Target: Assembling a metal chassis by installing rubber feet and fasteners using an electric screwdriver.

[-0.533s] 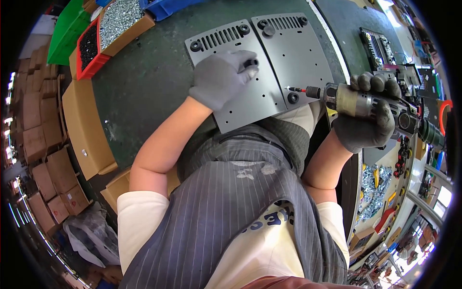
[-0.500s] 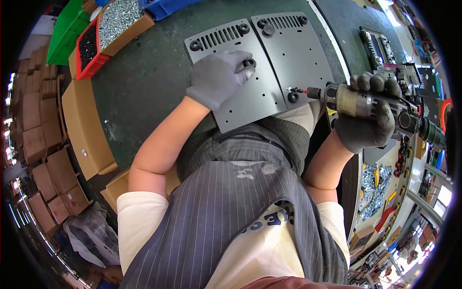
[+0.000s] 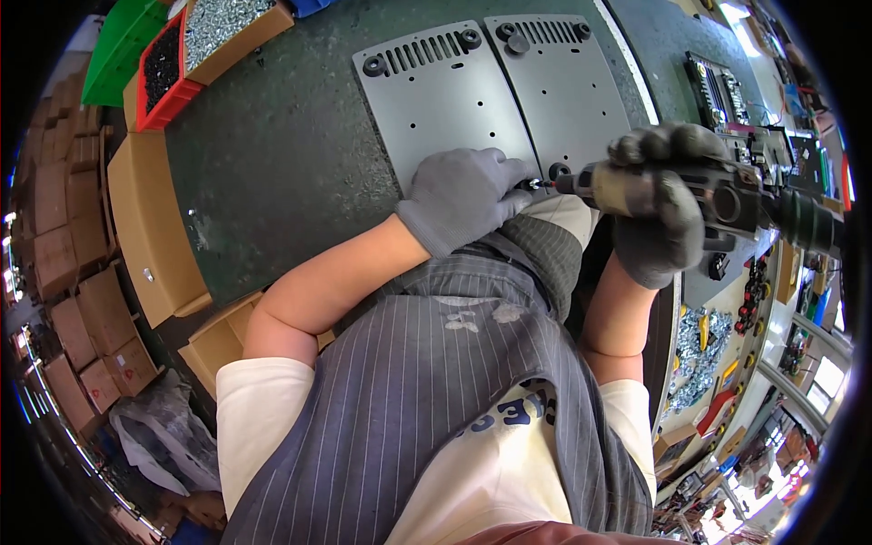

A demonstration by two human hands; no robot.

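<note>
Two grey metal plates, a left plate (image 3: pixel 440 100) and a right plate (image 3: pixel 572 104), lie side by side with slots at their far ends. Black round rubber feet (image 3: pixel 374 65) sit at several of their corners. Over the near end of the left plate, my gloved left hand (image 3: pixel 463 200) is closed, its fingertips at a small black rubber foot (image 3: pixel 525 184), mostly hidden. My gloved right hand (image 3: pixel 668 213) grips a power screwdriver (image 3: pixel 627 191) held sideways. The screwdriver's bit points left and reaches a shiny screw beside my left fingertips.
At the far left stand a red bin (image 3: pixel 173 95) of small black parts, a carton of silvery screws (image 3: pixel 222 32) and a green bin (image 3: pixel 123 54). An open cardboard box (image 3: pixel 154 236) lines the bench's left edge. A socket set (image 3: pixel 718 86) lies far right.
My left hand has come nearer and to the right, from mid-plate to the left plate's near right corner. The screwdriver has shifted left, its bit now meeting my left fingertips.
</note>
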